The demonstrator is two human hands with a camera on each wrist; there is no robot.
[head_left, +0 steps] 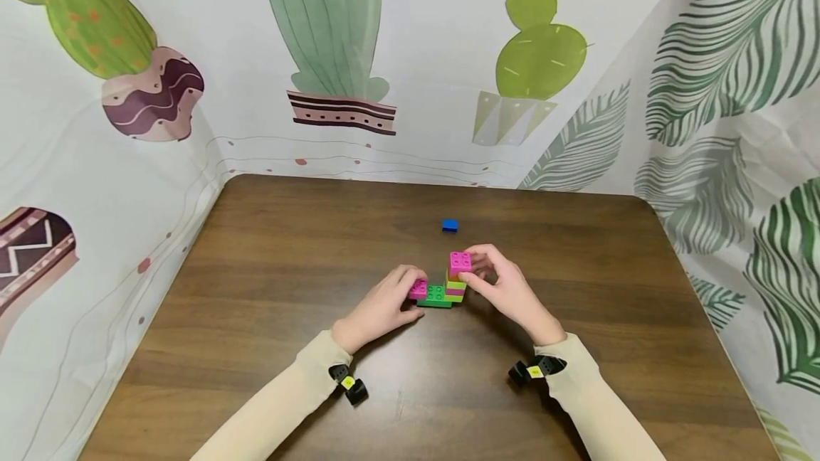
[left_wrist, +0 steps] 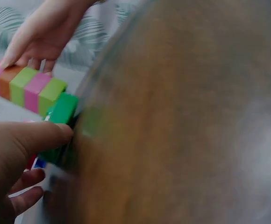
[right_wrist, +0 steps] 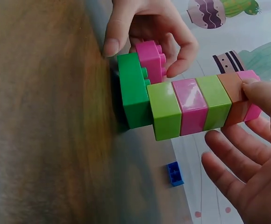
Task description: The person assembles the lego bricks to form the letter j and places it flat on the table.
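Note:
A long green toy building brick lies on the table with studs up. On its left end sits a pink brick; my left hand curls its fingers round this end, its thumb beside the green brick. On the right end stands a tower of light green, pink, light green, orange and pink bricks. My right hand pinches the top pink brick between thumb and forefinger, the thumb reaching onto the orange one. Its other fingers are spread apart from the tower.
A small blue brick lies alone on the brown wooden table, beyond the built bricks. Cloth printed with cacti and leaves hangs behind the table's far edge and along both sides. Each wrist wears a small black camera.

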